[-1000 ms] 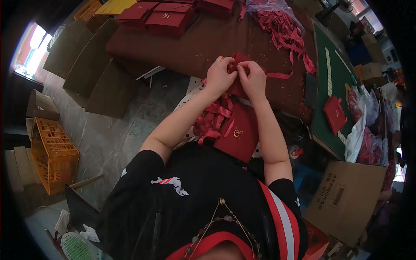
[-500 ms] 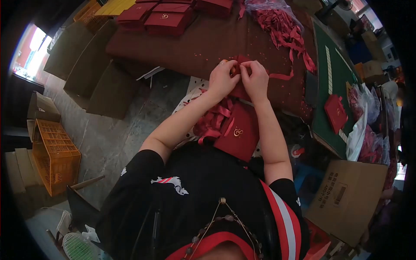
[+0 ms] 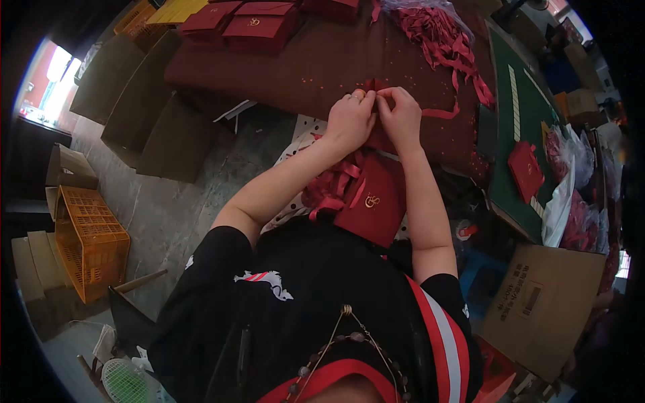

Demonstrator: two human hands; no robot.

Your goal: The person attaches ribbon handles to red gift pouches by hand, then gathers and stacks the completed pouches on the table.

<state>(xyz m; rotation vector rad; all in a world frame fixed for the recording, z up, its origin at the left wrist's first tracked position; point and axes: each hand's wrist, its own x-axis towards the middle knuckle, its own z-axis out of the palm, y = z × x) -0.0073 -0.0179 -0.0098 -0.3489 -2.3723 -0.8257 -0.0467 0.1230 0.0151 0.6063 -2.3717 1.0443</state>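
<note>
1. The left hand (image 3: 349, 123) is curling nearly closed around a small dark red folded piece (image 3: 380, 140), probably steadying it; the exact grip is hidden.
2. The right hand (image 3: 401, 117) is pinching thumb and index together at the piece's far end, likely for finer control. Can't tell if anything thin is between the tips.
3. That piece is sitting by the near edge of the brown cloth-covered table (image 3: 282, 74), in front of the body, so both hands are meeting comfortably, I'd guess.
4. A flat red bag with gold lettering (image 3: 371, 201) is lying nearer, shiny red ribbons (image 3: 329, 189) bunching left, presumably handy there.
5. Both forearms are reaching forward and angling inward, elbows bending slightly, knuckles facing up.
</note>
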